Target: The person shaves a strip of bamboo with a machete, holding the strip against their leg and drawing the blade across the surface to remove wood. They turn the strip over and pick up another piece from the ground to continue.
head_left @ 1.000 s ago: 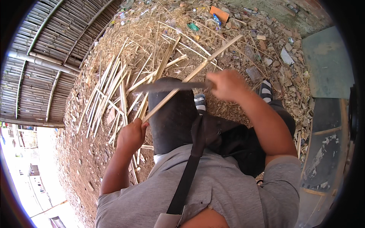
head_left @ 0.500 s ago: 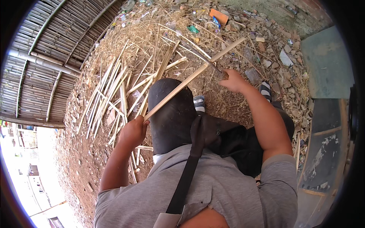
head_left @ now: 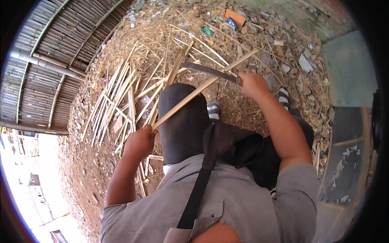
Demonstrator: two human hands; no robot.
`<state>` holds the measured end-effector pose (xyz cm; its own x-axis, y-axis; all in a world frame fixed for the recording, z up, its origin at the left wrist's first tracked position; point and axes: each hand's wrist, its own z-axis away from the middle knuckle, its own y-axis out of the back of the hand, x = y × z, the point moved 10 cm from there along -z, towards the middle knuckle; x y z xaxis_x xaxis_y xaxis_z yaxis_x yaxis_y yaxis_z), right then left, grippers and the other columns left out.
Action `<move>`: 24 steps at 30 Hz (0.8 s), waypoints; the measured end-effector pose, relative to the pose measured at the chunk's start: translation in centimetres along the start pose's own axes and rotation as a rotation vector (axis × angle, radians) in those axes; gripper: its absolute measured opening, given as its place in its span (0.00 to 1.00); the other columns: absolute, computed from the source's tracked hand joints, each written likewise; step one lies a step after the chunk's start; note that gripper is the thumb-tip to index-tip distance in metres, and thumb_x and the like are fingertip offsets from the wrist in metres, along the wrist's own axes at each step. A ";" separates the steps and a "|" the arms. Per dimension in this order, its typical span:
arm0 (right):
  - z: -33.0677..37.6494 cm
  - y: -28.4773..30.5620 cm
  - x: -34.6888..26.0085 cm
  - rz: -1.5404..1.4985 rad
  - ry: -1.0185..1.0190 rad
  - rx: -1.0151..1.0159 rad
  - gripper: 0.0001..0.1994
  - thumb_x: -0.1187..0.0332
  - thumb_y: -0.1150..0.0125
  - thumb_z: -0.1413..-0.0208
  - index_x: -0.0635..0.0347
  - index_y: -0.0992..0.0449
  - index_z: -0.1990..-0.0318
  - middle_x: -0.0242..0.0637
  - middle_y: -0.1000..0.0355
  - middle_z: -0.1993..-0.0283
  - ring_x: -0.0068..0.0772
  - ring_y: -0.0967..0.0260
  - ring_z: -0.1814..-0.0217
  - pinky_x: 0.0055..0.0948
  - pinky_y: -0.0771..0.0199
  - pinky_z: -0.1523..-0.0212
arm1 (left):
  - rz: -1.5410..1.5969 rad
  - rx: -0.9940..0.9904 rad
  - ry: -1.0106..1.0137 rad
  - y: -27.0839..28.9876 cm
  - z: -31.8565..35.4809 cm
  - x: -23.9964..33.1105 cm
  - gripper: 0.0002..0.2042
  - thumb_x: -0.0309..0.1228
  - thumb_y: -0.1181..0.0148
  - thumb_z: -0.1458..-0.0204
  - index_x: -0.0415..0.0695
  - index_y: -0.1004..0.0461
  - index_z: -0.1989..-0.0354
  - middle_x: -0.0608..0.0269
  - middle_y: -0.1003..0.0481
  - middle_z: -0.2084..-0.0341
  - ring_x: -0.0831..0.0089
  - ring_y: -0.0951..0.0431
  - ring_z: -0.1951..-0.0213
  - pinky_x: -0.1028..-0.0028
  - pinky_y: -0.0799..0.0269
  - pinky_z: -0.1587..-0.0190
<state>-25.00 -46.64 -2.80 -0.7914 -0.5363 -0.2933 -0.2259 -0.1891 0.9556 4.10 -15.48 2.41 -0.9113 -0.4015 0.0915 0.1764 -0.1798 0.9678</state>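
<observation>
My left hand (head_left: 139,142) is closed round the near end of a long, pale bamboo strip (head_left: 182,102). The strip slants up and right across my dark-covered left knee (head_left: 180,125), its far end lifted over the ground. In my right hand (head_left: 253,85) is the handle of a machete (head_left: 202,69), mostly hidden by my fingers. Its long, dark, slightly curved blade points left and crosses the strip beyond the knee. Whether the edge bites into the strip, I cannot tell.
Several split bamboo strips (head_left: 115,101) lie heaped on the dirt to the left. A woven bamboo wall (head_left: 44,81) stands at far left, grey panels (head_left: 348,69) at right. Straw, stones, an orange fragment (head_left: 235,18) and plastic litter cover the far ground.
The machete has swung so its tip points further left and nearer me. My right hand has shifted slightly right, and the strip's far end has dropped a little. My left hand stays almost in place.
</observation>
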 end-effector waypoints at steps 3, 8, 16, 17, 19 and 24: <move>0.4 0.8 -0.4 0.026 0.010 0.144 0.13 0.68 0.35 0.47 0.51 0.24 0.54 0.43 0.22 0.65 0.53 0.21 0.61 0.52 0.22 0.60 | 0.043 -0.011 -0.059 -1.5 0.5 -1.0 0.13 0.40 0.49 0.33 0.41 0.34 0.62 0.37 0.23 0.74 0.34 0.22 0.68 0.42 0.29 0.64; 1.6 1.4 -0.9 0.087 0.092 0.359 0.15 0.67 0.31 0.50 0.54 0.27 0.56 0.43 0.24 0.66 0.53 0.22 0.63 0.51 0.23 0.63 | 0.122 0.009 -0.130 -2.9 -0.1 -1.2 0.12 0.38 0.48 0.34 0.40 0.34 0.62 0.36 0.24 0.76 0.34 0.23 0.68 0.41 0.30 0.65; 1.4 -0.4 -1.0 0.050 0.037 0.338 0.13 0.68 0.33 0.50 0.56 0.29 0.58 0.45 0.22 0.64 0.52 0.21 0.62 0.51 0.21 0.61 | 0.236 -0.033 -0.184 -3.1 -0.2 -0.9 0.12 0.36 0.48 0.34 0.39 0.35 0.63 0.37 0.27 0.79 0.33 0.25 0.70 0.43 0.33 0.66; 1.4 -0.9 -0.9 -0.048 0.024 0.326 0.17 0.68 0.32 0.50 0.57 0.27 0.53 0.47 0.22 0.64 0.55 0.21 0.62 0.50 0.21 0.61 | 0.237 -0.026 -0.190 -3.1 -0.2 -0.8 0.12 0.36 0.48 0.34 0.39 0.35 0.63 0.37 0.27 0.79 0.33 0.25 0.70 0.43 0.33 0.66; 1.4 -1.2 -1.0 -0.146 0.014 0.313 0.21 0.67 0.31 0.50 0.59 0.25 0.47 0.50 0.22 0.63 0.57 0.21 0.63 0.50 0.22 0.61 | 0.250 0.008 -0.203 -3.4 -0.3 -1.0 0.12 0.36 0.48 0.34 0.39 0.35 0.64 0.37 0.27 0.79 0.32 0.26 0.69 0.43 0.33 0.65; 0.8 -2.8 0.1 -0.467 0.020 0.237 0.24 0.66 0.31 0.52 0.68 0.24 0.47 0.54 0.21 0.66 0.54 0.20 0.61 0.43 0.22 0.60 | 0.209 0.032 -0.191 -3.4 -0.3 -0.9 0.13 0.37 0.48 0.34 0.39 0.35 0.63 0.35 0.26 0.77 0.32 0.25 0.69 0.42 0.32 0.65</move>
<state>-24.88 -45.47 -5.46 -0.5647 -0.4555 -0.6882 -0.6766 -0.2219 0.7021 4.37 -14.77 -1.01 -0.9104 -0.2498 0.3298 0.3590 -0.0807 0.9298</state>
